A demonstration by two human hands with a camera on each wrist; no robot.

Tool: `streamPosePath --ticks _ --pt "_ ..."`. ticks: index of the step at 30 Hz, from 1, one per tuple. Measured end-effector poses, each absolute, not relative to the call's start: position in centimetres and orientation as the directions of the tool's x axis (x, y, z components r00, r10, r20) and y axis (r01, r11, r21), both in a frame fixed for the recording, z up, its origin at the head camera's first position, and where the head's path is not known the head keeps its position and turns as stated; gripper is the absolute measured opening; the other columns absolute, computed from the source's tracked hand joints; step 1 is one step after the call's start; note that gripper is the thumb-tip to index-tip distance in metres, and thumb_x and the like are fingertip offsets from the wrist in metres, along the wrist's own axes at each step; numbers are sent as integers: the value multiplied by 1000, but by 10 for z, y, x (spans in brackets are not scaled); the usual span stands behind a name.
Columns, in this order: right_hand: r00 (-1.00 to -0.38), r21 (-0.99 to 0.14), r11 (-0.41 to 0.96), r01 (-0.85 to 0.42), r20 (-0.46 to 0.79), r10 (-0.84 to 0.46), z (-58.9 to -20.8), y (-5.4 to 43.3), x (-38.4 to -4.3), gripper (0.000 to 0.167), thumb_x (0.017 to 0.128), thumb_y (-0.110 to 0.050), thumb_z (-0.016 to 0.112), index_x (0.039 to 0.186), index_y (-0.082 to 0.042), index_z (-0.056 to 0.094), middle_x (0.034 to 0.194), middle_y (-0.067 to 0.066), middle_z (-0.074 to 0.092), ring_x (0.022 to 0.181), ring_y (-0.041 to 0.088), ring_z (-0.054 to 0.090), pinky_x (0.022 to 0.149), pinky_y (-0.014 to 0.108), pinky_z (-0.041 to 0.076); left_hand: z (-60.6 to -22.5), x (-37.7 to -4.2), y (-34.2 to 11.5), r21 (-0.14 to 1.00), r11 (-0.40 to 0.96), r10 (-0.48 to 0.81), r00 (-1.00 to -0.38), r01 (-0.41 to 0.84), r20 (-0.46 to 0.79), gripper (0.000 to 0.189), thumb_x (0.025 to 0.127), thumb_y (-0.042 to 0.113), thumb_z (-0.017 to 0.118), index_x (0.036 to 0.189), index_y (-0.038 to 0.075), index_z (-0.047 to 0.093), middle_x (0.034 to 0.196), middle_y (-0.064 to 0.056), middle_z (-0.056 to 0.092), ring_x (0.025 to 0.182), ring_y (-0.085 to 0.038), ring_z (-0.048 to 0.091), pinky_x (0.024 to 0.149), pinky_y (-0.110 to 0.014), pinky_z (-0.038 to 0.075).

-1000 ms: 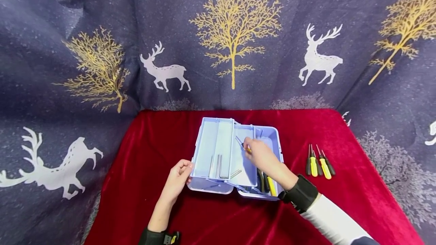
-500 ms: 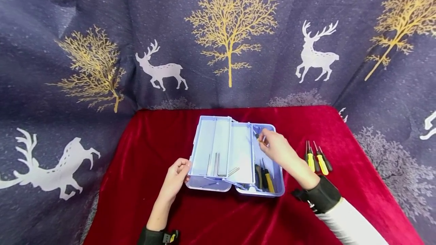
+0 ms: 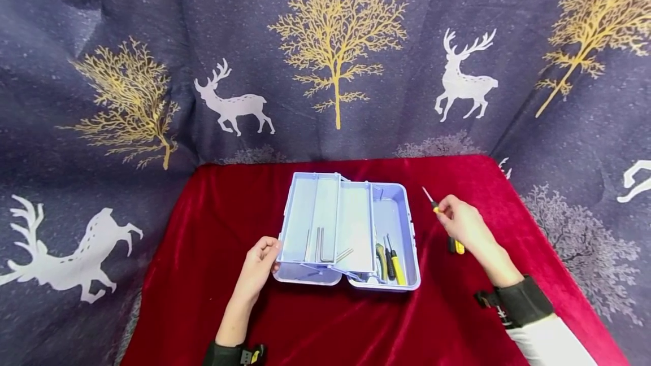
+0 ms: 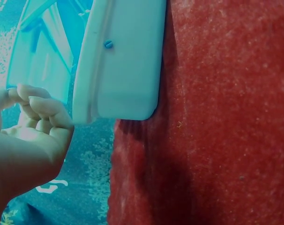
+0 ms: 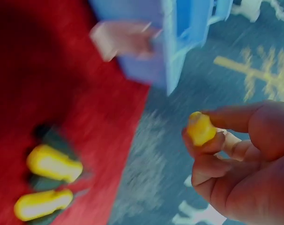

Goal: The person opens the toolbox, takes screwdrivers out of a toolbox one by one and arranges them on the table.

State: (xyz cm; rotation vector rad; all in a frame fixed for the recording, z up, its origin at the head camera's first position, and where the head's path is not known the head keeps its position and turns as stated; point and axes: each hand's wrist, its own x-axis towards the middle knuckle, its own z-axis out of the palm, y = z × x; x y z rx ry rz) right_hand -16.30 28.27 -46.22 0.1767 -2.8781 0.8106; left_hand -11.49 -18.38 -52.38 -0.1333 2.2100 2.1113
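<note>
A screwdriver (image 3: 434, 206) with a thin metal shaft is pinched between the thumb and fingers of my right hand (image 3: 470, 227), over the red cloth right of the box. The end of its yellow handle (image 5: 201, 129) shows in the right wrist view. My left hand (image 3: 256, 270) holds the left edge of the light-blue toolbox (image 3: 390, 199), fingers curled at the raised tray (image 4: 41, 70). Several L-shaped hex keys (image 3: 322, 246) lie in the trays. In the right bottom compartment are a yellow-handled tool (image 3: 398, 271), a black-handled one (image 3: 390, 267) and an olive-handled one (image 3: 381, 258).
Several yellow and black screwdrivers (image 5: 53, 163) lie on the red cloth (image 3: 447, 309) at the right, mostly hidden by my right hand in the head view. A dark curtain (image 3: 366, 146) with deer and trees hangs behind the table.
My right hand has carried the screwdriver from above the middle tray, across the right compartment, to the cloth outside the box. My left hand keeps its place at the toolbox edge.
</note>
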Motion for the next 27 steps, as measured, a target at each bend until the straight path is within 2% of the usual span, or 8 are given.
streamPosePath --ticks 5,10,14,22,27 --pt "-994 -489 872 -10 100 45 -478 329 -161 12 94 -8 67 98 -1 59 75 12 64 66 27 59 61 41 44 -524 -114 -183 993 36 -7 -994 -113 -113 18 106 8 57 109 -9 57 69 2 56 62 -9 52 59 -20 47" --pt "-987 -472 871 136 13 161 -502 369 -157 17 95 -13 66 100 1 58 87 22 70 79 40 65 66 46 47 -523 -114 -184 995 30 -6 -995 -100 -100 19 106 8 57 109 -11 57 70 2 57 61 -9 51 58 -20 46" --pt "-974 -455 863 219 -49 221 -519 390 -153 18 95 -14 62 103 1 56 93 23 69 84 43 64 68 48 47 -524 -114 -184 994 19 -1 -994 -112 -112 20 107 9 56 109 -11 57 70 2 57 61 -8 51 58 -20 45" --pt "-982 -483 858 175 -26 185 -536 402 -151 17 92 -10 68 97 4 59 85 23 70 73 31 63 63 38 45 -526 -114 -185 993 16 7 -993 -118 -119 20 107 10 56 110 -10 56 68 4 54 60 -8 50 57 -19 42" --pt "-984 -490 855 170 -40 174 -535 401 -153 18 92 -10 67 98 5 59 88 26 71 75 32 65 64 36 47 -526 -115 -185 994 16 11 -994 -105 -105 21 107 11 56 110 -10 56 69 4 55 61 -8 50 57 -19 42"
